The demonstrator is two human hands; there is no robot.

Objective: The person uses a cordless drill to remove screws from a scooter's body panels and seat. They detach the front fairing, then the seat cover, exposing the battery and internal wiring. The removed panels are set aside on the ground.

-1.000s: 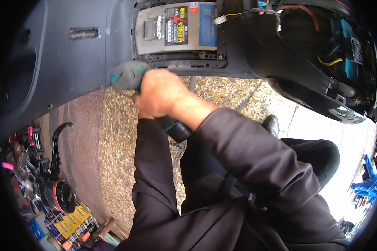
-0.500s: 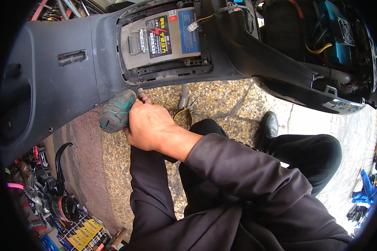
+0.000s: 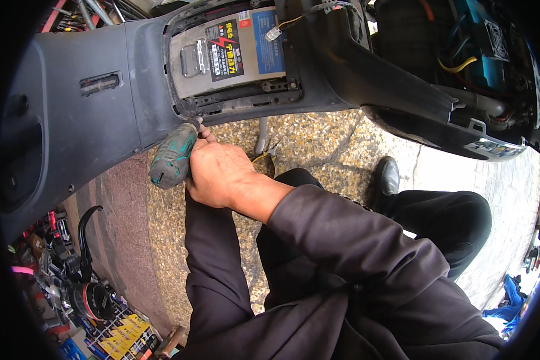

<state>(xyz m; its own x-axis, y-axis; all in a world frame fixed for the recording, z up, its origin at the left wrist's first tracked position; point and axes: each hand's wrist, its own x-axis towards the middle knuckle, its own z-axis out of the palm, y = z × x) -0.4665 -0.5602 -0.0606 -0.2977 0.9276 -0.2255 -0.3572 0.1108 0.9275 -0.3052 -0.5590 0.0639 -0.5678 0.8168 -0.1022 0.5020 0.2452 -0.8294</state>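
A dark grey and teal cordless drill (image 3: pixel 173 157) is in my right hand (image 3: pixel 221 174), its fingers closed round the handle. The drill's nose points up toward the lower edge of the black plastic body panel (image 3: pixel 234 115) of a scooter. Bent fingertips of my left hand (image 3: pixel 205 134) show beside the drill's nose. The rest of that hand is hidden under my right hand, and what the fingertips pinch cannot be made out. Above, a silver battery (image 3: pixel 195 84) with a folding handle and printed labels sits in the opening of the body.
A white connector (image 3: pixel 273 33) on wires lies over the battery's edge. Yellow-handled pliers (image 3: pixel 269 155) lie on the pebbled floor beside a metal stand. An open bay with a teal box (image 3: pixel 483 45) is at the upper right. Assorted parts and a tape-like roll (image 3: pixel 92 299) crowd the lower left.
The drill and both hands have shifted slightly right and up, and the drill has tilted a little more upright. Its nose is now closer to the panel's edge.
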